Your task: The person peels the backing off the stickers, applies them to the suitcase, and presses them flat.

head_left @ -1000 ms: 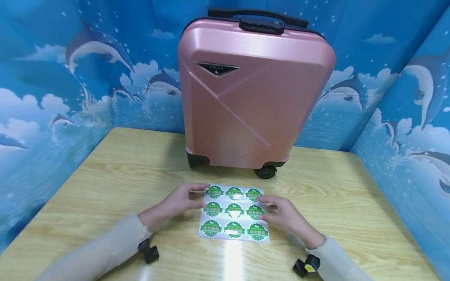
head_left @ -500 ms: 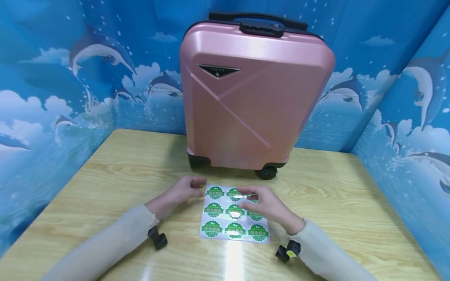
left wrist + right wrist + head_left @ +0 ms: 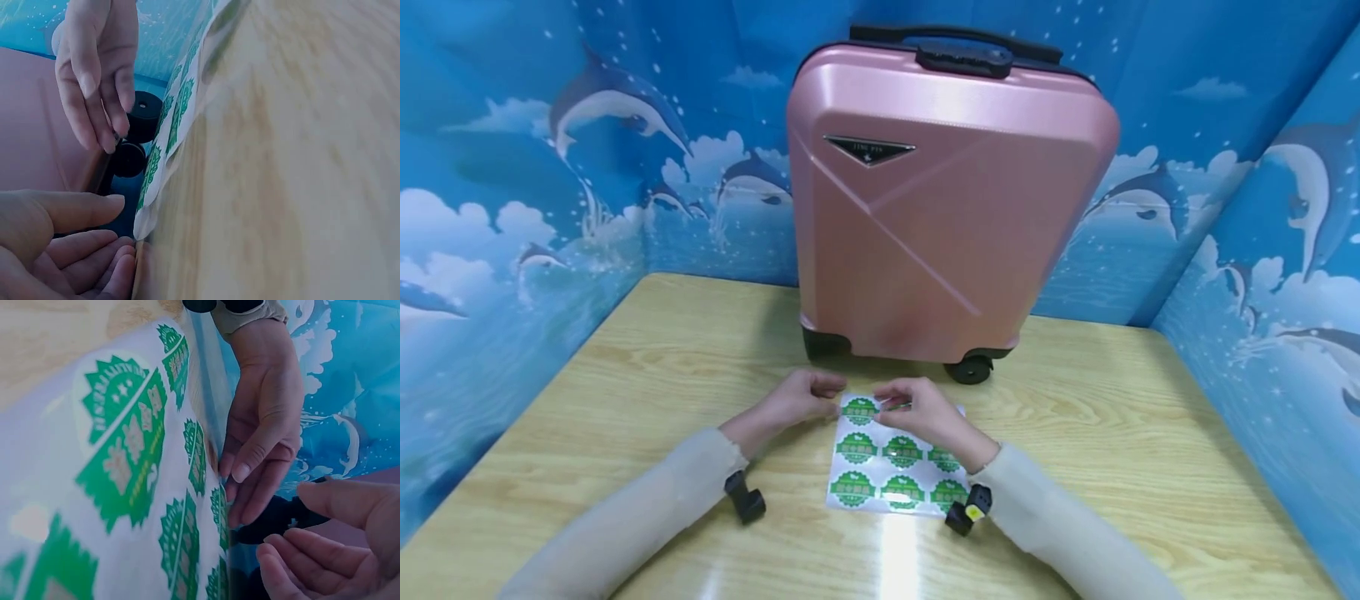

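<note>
Sticker sheet (image 3: 895, 462) flat on wooden table (image 3: 1112, 450), just in front of pink suitcase (image 3: 951, 200), long side running toward the body. Left hand (image 3: 801, 398) at the sheet's far-left corner, fingers curled, thumb and fingertips closing on the edge; looks like a pinch on the corner, tho the exact contact is hard to make out in the wrist views. Right hand (image 3: 917, 408) hovering over the top row, fingers bent down toward the middle green sticker, holding nothing as far as can be seen.

Judged best way to peel: keep the corner pinned w/ the left so the backing can't slide, catch the sticker's scalloped edge w/ a fingernail, lift slow at a low angle, avoid creasing or touching the glue side.

Writing: green round stickers w/ white characters, too small to read. Triangular black badge (image 3: 869, 150) on the case, lettering not legible
</note>
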{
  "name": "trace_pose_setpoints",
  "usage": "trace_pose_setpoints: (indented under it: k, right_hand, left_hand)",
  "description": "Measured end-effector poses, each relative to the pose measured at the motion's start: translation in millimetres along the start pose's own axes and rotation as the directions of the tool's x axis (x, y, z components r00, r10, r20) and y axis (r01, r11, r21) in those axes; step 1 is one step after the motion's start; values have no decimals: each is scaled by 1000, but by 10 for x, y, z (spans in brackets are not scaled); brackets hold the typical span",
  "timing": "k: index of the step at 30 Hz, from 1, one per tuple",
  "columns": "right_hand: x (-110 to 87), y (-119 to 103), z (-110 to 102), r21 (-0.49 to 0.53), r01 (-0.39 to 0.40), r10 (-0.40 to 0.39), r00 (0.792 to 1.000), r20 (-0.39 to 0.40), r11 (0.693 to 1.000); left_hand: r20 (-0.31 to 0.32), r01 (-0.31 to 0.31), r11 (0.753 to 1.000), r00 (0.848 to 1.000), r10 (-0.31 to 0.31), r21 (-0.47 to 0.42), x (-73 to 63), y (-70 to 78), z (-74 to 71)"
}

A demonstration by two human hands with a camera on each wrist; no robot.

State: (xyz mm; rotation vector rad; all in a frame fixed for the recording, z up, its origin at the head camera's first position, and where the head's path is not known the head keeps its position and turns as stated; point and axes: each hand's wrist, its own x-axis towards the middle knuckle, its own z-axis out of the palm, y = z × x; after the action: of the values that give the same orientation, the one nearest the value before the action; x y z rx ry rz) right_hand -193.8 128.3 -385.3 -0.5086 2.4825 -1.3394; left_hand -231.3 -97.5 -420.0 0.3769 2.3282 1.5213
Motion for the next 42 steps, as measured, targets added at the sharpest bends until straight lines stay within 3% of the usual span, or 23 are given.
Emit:
trace_pose_setpoints:
  k: [6,19,28,39,42]
  right_hand:
    - [129,35,93,63,-80,81,997,-15,995]
    - [142,119,195,121,-64,68,997,-30,991]
    - [136,144,224,108,-48,52,998,-36,993]
    - [138,141,249,98,-29,34,998,-52,995]
    - [107,77,238,100,-44,48,998,-40,994]
  left_hand:
    - [-33,-40,998,999,41,51,22,-47,8]
    - [-69,-162,964,981,179,210,8,-60,75]
    - [-77,-141,959,983,165,245,-5,-45,92]
    - [-47,-180,962,980,193,204,-3,-42,75]
    - [-30,-150,967,987,159,205,4,-18,69]
